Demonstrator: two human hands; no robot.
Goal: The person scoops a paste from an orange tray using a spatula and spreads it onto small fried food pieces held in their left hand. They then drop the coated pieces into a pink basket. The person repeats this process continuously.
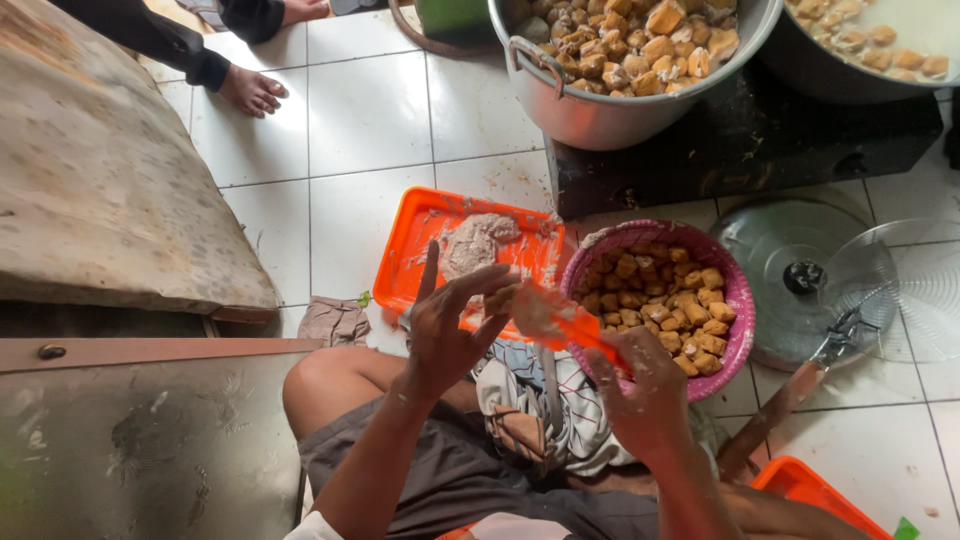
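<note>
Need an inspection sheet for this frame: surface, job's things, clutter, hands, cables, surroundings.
Surface: white tiled floor, smeared near the tray.
Job's things: flat orange plastic tray with pale grey paste; round pink plastic basket of fried tofu puffs.
Clutter: crumpled brown rag; round glass pot lid; wire skimmer.
Hands: left hand holds a tofu piece; right hand presses an orange plastic spatula into it.
Cables: nothing seen.
Surroundings: large metal pot of tofu on a black stove; another person's bare foot.
</note>
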